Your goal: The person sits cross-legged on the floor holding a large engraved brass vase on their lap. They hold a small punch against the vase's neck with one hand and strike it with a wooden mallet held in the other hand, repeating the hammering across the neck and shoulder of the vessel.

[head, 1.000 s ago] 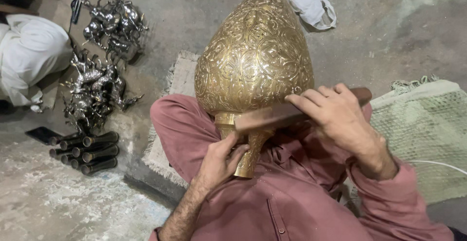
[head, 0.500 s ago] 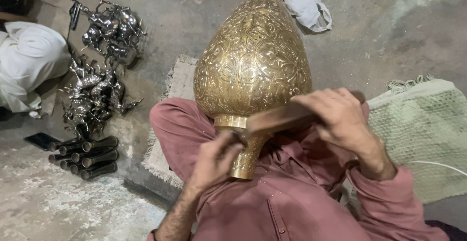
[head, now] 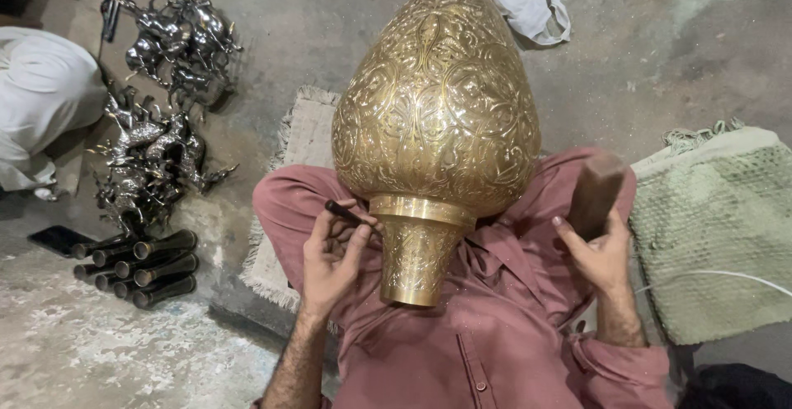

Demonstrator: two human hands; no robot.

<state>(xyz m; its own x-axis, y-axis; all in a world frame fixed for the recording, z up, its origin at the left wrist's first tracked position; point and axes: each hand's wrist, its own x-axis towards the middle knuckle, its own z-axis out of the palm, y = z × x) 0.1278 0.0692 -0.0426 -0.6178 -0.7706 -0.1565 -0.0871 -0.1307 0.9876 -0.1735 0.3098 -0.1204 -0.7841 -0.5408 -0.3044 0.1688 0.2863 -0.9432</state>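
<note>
My left hand (head: pixel 330 264) pinches a thin punch (head: pixel 351 215) against the collar of the brass vessel (head: pixel 437 128) lying lengthwise on my lap, while my right hand (head: pixel 598 252), clamped on the wooden block (head: pixel 596 193), waits further right.

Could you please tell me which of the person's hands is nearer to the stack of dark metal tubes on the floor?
The left hand, holding a thin dark tool at the brass vessel's neck; the tubes lie further to its left. The right hand, gripping a wooden block, is across the vessel.
</note>
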